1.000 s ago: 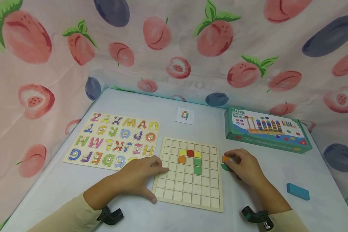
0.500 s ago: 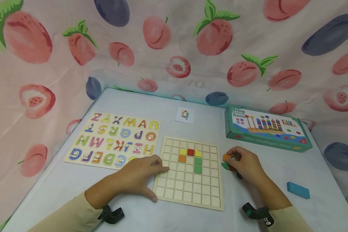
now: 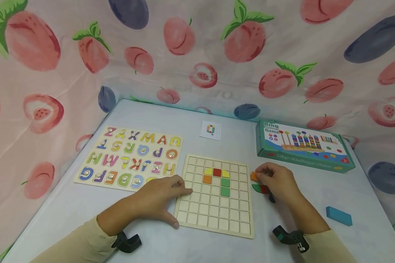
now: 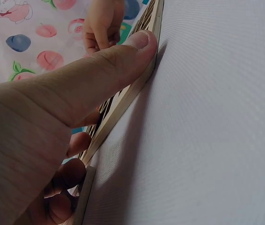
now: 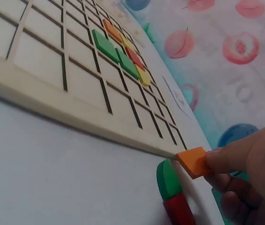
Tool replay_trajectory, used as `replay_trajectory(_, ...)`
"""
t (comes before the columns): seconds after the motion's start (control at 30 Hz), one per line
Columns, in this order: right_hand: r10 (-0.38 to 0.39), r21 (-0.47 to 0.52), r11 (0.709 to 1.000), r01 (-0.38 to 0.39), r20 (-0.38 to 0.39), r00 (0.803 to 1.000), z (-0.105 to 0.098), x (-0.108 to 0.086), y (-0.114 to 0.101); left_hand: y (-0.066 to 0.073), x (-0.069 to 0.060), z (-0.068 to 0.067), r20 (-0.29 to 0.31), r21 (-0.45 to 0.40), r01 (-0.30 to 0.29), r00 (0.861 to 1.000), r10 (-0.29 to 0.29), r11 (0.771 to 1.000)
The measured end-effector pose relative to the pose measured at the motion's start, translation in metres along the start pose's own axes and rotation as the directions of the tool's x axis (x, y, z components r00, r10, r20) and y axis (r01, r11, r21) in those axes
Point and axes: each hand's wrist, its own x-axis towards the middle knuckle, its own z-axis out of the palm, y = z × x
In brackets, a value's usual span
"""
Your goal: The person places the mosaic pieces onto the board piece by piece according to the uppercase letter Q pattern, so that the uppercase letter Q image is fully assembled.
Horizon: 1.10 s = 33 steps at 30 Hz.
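My right hand (image 3: 279,180) pinches an orange square tile (image 5: 194,161) between thumb and finger, just off the right edge of a wooden grid board (image 3: 214,219). Below that tile, a green rounded piece (image 3: 256,188) and a red piece (image 5: 179,209) lie on the table, the red partly covered in the head view. A small dark piece (image 3: 271,198) shows under the hand. My left hand (image 3: 158,199) rests at the board's left edge, index finger over the grid and thumb (image 4: 139,42) at the near corner. Yellow, red, orange and green tiles sit in the grid's upper part.
A wooden letter puzzle (image 3: 123,149) lies to the left, partly behind my left hand. Behind the board is a small pattern card (image 3: 210,130). A green game box (image 3: 304,146) stands at the back right, and a blue block (image 3: 339,216) lies farther right.
My right hand has shifted slightly away from me with the orange tile, which has parted from the green piece. More of the red piece shows. The left hand stays put.
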Motion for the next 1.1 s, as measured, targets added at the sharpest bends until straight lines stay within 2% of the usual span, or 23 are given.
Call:
replay_trajectory(0.27, 0.007, 0.033, 0.999, -0.006, -0.024, 1.0, 0.001, 0.001, -0.012, -0.001, 0.001, 0.001, 0.001, 0.006, -0.004, 1.0, 0.004, 1.0)
replay_trajectory(0.4, 0.01, 0.133, 0.991, -0.011, 0.016, 1.0, 0.008, -0.001, -0.022, 0.0, 0.001, 0.001, 0.001, 0.008, -0.001, 1.0, 0.001, 1.0)
replay_trajectory(0.57, 0.026, 0.258, 0.965, -0.048, 0.088, 0.996, 0.025, -0.005, -0.04, 0.0, 0.0, 0.001, 0.0, 0.013, 0.003, 1.0, -0.003, 1.0)
replay_trajectory(0.73, 0.033, 0.309, 0.949, -0.066, 0.112, 0.993, 0.045, -0.008, -0.057, 0.0, 0.0, 0.001, 0.001, 0.016, 0.008, 1.0, -0.008, 1.0)
replay_trajectory(0.9, 0.004, 0.343, 0.939, -0.041, 0.109, 0.994, 0.066, -0.011, -0.068, -0.001, 0.0, 0.001, -0.002, 0.019, 0.002, 1.0, -0.002, 1.0)
replay_trajectory(1.1, -0.059, 0.355, 0.934, 0.025, 0.086, 0.995, 0.085, -0.021, -0.079, -0.002, 0.0, 0.001, -0.001, 0.019, -0.002, 1.0, 0.002, 1.0)
